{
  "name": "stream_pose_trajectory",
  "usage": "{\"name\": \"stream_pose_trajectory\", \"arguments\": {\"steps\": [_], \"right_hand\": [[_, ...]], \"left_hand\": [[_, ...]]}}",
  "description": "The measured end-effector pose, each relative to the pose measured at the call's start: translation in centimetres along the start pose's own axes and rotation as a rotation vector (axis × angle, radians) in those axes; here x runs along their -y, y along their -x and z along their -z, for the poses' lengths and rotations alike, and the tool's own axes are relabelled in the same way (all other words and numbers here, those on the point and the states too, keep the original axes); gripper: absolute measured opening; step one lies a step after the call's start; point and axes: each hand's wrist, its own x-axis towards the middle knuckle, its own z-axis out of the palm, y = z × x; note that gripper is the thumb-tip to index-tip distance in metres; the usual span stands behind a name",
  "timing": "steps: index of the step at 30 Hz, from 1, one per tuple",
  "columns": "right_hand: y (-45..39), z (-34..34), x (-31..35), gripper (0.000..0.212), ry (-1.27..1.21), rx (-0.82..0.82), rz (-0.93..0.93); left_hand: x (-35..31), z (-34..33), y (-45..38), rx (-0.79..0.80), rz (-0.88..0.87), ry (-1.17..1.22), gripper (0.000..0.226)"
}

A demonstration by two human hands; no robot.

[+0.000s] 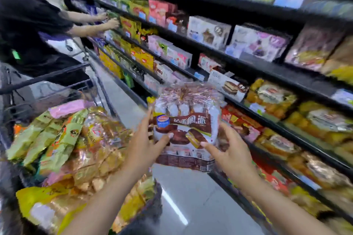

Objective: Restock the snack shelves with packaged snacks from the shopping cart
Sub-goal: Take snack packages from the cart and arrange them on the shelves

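I am looking down a shop aisle with a pale grey glossy floor that carries a bright streak of reflected light. Black metal snack shelves run from 12 o'clock down to 4 o'clock, packed with boxed cakes and clear bags of golden pastries; most of it is blurred. At 8 o'clock stands a dark wire shopping cart, heaped with green, gold and pink snack bags. At 10 o'clock a second person in a dark top reaches both arms to the shelves.

The brown and clear plastic bag of chocolate pies is at centre, in the air between cart and shelves, touching neither. Its long axis runs roughly 12 to 6 o'clock, the crimped top tilted slightly toward 1 o'clock, printed face toward me. My left hand holds its left edge, fingers up along the side and thumb laid across the front. My right hand holds the right edge, fingers spread and the thumb pressing on the front.

The label shows a blue oval logo I cannot read, white Chinese characters on a brown band ending in "派", and pictured chocolate pies below.
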Motion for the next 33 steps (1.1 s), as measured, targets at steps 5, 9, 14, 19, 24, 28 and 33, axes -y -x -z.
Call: {"name": "stream_pose_trajectory", "arguments": {"steps": [5, 9, 14, 19, 24, 28, 33], "right_hand": [[4.9, 12.7, -4.9, 0.072, 0.058, -0.233, -0.099], [9.3, 20.9, -8.4, 0.073, 0.092, -0.399, -0.160], [13.8, 28.4, -11.1, 0.074, 0.109, -0.546, -0.275], [16.0, 33.3, -13.2, 0.077, 0.157, -0.645, -0.356], [16.0, 37.1, -15.7, 0.075, 0.307, -0.746, -0.407], [14.7, 39.6, -18.4, 0.071, 0.270, -0.834, -0.430], [11.9, 42.6, -20.9, 0.060, 0.205, -0.944, -0.452]], "left_hand": [[-9.5, -11.0, 1.2, 0.147, -0.184, 0.075, 0.081], [-15.8, -19.1, 3.2, 0.293, -0.281, 0.163, 0.078], [-21.9, -26.7, 5.4, 0.443, -0.349, 0.224, 0.084], [-26.7, -32.4, 6.2, 0.554, -0.428, 0.265, 0.081], [-30.8, -37.6, 5.4, 0.650, -0.480, 0.329, 0.085], [-33.0, -41.4, 3.9, 0.711, -0.515, 0.396, 0.085], [-35.3, -45.6, 1.6, 0.781, -0.576, 0.472, 0.079]]}}
